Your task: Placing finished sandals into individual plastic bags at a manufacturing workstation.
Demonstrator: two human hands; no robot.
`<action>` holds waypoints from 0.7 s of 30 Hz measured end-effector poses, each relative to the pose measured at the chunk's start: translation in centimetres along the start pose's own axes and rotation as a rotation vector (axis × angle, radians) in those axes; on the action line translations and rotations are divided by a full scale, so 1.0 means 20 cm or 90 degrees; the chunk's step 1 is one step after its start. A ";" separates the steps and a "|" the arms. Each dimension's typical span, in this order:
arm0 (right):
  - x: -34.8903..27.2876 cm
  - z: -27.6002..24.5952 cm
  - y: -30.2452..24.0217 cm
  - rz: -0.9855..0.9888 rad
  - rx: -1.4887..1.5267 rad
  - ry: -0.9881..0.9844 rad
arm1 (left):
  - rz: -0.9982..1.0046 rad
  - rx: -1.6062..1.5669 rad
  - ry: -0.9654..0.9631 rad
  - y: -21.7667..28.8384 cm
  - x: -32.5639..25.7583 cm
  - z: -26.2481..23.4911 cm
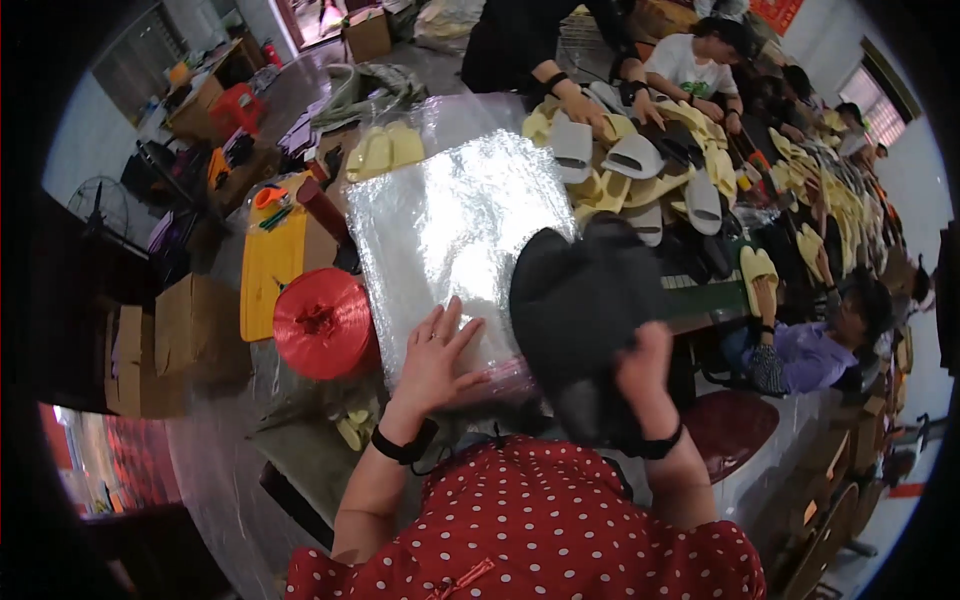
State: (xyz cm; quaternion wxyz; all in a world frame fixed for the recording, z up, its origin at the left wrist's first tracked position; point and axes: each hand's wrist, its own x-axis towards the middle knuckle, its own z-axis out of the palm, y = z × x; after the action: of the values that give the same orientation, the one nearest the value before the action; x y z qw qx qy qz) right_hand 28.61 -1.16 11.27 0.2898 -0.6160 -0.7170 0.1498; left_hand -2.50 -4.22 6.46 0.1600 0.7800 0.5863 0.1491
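My left hand (435,362) lies with spread fingers on a stack of clear plastic bags (405,240), near its front edge. At the stack's right side, a pair of black slippers (560,310) is in my right hand (648,375). Motion smears that hand and the slippers, and part of its grip is hidden. The slippers overlap the right edge of the bags. Left of the stack stands a red roll of plastic twine (318,325).
A heap of cream and white slippers (635,160) lies at the far right, with co-workers' hands (580,108) among it. Orange-handled scissors (268,197) rest on yellow board (270,260) at left. Cardboard boxes (200,330) stand further left. A dark red stool (730,432) is at lower right.
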 end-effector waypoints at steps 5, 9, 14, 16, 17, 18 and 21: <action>0.10 0.50 -0.14 -0.152 -0.024 -0.028 | 0.026 0.077 -0.043 -0.06 -0.01 0.08; 0.22 0.49 0.03 -0.025 -0.118 0.027 | 0.045 0.078 0.002 -0.06 -0.03 0.09; 0.16 0.25 0.39 0.146 -0.069 0.147 | 0.050 0.088 -0.006 -0.05 -0.03 0.05; 0.04 0.14 0.49 0.192 -0.054 0.133 | 0.056 0.086 0.007 -0.06 -0.03 0.04; -0.03 0.10 0.51 0.155 0.019 0.199 | 0.061 0.085 0.008 -0.05 -0.01 0.05; -0.10 0.08 0.57 0.169 0.060 0.217 | 0.062 0.087 0.018 -0.05 0.00 0.05; -0.26 0.01 0.61 0.250 0.147 0.250 | 0.056 0.090 0.036 -0.05 0.05 0.07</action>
State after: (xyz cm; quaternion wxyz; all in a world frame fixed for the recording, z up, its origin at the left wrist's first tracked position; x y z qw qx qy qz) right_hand 38.54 -3.86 2.94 0.4568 -0.7230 -0.4924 0.1615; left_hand -2.48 -3.16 4.81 0.0812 0.8101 0.5646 0.1358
